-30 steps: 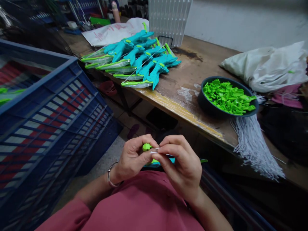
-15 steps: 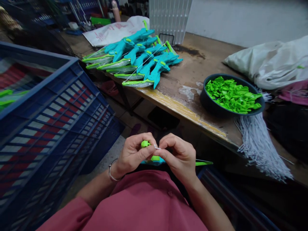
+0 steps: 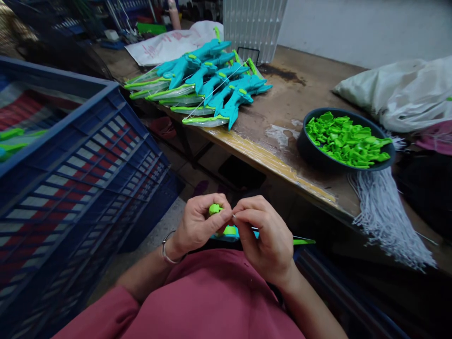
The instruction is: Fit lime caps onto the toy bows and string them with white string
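Note:
Close to my body, my left hand (image 3: 197, 223) is closed around a small bright green plastic piece (image 3: 214, 209), its thumb pressed to the forefinger. Against those fingertips, my right hand (image 3: 267, 238) pinches the end of a thin white string (image 3: 233, 216). Most of the string's end is hidden by the fingers. Below both hands lies a blue and green toy bow (image 3: 231, 232), partly covered by them; its green limb tip and string show past the right wrist.
Several toy bows (image 3: 212, 80) are heaped on the table (image 3: 282, 103). A dark bowl (image 3: 305, 148) of green pieces stands right, beside a bundle of white strings (image 3: 391, 216) hanging over the edge. White sacks (image 3: 399, 89) lie behind. A blue crate (image 3: 88, 155) stands left.
My right hand has turned, its thumb dropping lower while the fingers stay at the string. Less string shows between the fingertips. My left hand keeps its hold. The view has shifted slightly.

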`<state>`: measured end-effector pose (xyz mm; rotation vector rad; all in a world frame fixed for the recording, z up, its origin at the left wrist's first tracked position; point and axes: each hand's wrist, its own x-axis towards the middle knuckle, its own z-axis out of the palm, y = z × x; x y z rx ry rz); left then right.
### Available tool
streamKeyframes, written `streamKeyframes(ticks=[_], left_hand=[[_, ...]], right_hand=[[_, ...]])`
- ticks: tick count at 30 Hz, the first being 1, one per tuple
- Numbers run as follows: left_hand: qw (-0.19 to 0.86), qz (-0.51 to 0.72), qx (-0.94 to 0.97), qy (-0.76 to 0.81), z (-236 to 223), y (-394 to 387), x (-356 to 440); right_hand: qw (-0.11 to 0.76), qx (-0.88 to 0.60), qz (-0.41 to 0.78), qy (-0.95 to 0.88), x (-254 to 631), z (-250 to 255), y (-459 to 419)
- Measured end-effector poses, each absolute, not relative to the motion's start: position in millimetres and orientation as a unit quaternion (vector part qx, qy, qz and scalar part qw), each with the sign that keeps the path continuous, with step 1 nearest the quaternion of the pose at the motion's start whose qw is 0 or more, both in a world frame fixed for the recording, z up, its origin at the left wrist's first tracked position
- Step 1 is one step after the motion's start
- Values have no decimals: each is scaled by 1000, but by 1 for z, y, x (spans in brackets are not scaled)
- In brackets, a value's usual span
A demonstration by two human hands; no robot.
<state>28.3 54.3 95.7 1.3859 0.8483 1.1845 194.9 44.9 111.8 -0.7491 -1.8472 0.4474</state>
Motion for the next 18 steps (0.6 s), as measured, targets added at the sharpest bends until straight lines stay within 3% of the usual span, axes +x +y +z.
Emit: streamKeyframes(ticks=[7,18], left_hand=[[546,518,569,331,91,54,27],[570,516,569,291,92,56,27]], right_hand=[[548,-362,292,-696,193,109,42],[543,-357,142,-747,187,97,38]])
